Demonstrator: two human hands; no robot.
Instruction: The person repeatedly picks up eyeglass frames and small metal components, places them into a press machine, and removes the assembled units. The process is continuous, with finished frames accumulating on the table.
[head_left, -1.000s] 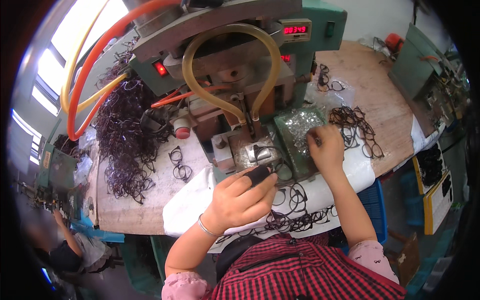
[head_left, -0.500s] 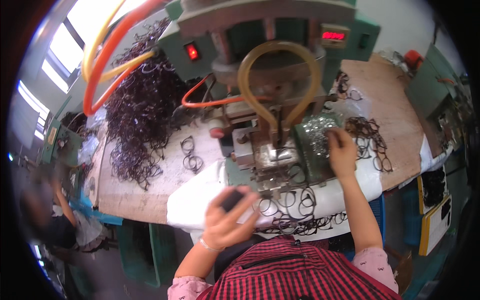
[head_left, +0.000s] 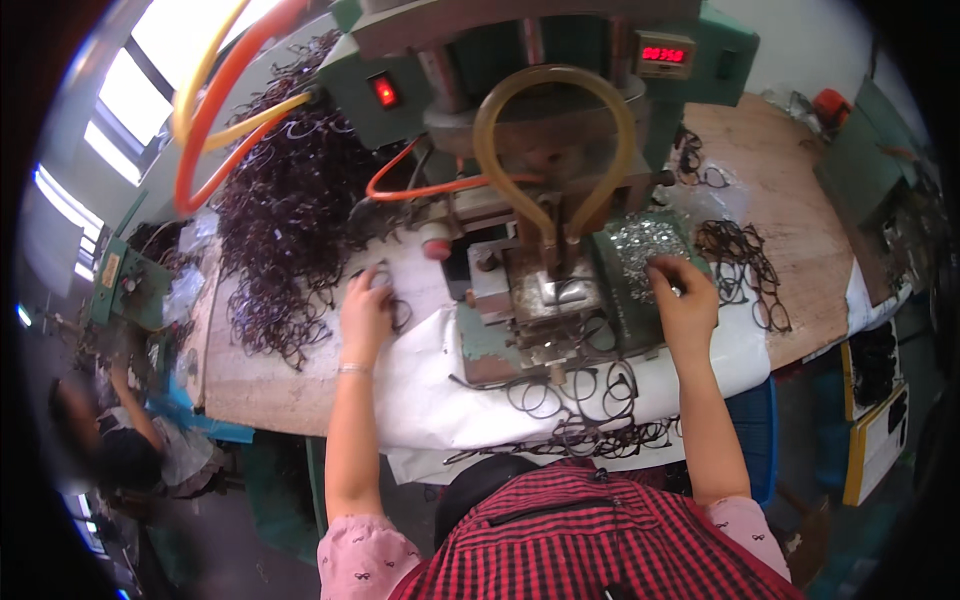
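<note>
My left hand (head_left: 365, 312) reaches out to the left of the press and curls its fingers on a dark eyeglass frame (head_left: 392, 296) lying on the white sheet (head_left: 435, 385). Over on the right, my right hand (head_left: 682, 298) rests on a green tray of small shiny metal parts (head_left: 640, 243), fingertips down among them; whether it holds one is hidden. Between both hands sits the press's metal fixture (head_left: 555, 297), with nothing visible in it.
A green press machine (head_left: 560, 60) with a tan hose loop (head_left: 555, 95) fills the back. A big heap of dark frames (head_left: 285, 215) lies left, more frames (head_left: 580, 395) at the front edge and on the right (head_left: 740, 262). Another person (head_left: 130, 445) works at lower left.
My left hand has left the fixture, dropped toward my body, then swung out left onto the loose frames. My right hand has stayed on the tray of metal parts.
</note>
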